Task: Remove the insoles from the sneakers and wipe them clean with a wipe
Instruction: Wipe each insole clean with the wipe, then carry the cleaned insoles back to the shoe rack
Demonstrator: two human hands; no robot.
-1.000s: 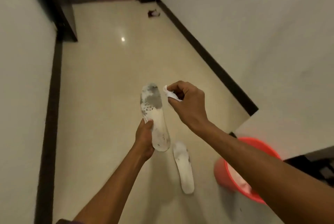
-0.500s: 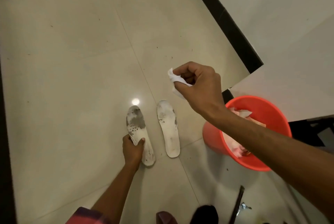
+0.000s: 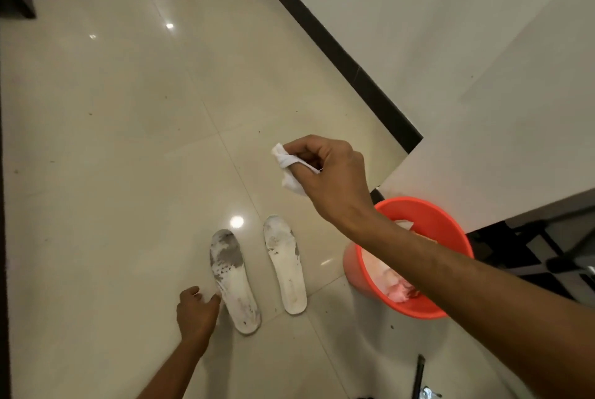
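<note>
Our right hand point(image 3: 331, 179) is up in the air, and its fingers pinch a small crumpled white wipe point(image 3: 289, 170). Our left hand point(image 3: 196, 315) is low by the floor. Its fingers are loose and hold nothing.

The shiny cream tile floor point(image 3: 128, 173) is under it all. A round orange plastic bucket point(image 3: 431, 208) stands on it at the right, under our right arm, with some pale stuff inside.

Two flat white foam insoles lie side by side on the floor, left of the bucket and apart from each other. The left insole with the big grey stain point(image 3: 235, 282) is just beside our left hand; we cannot tell if a finger touches it. The cleaner right insole point(image 3: 286, 269) lies between the stained one and the bucket.

Both insoles point away from us, toes far and heels near. From the wipe they lie down and back toward us. We think the stained one needs more wiping. Our left hand is the nearer one to lift it by the heel end, and then the wipe can come down along its length.
</note>
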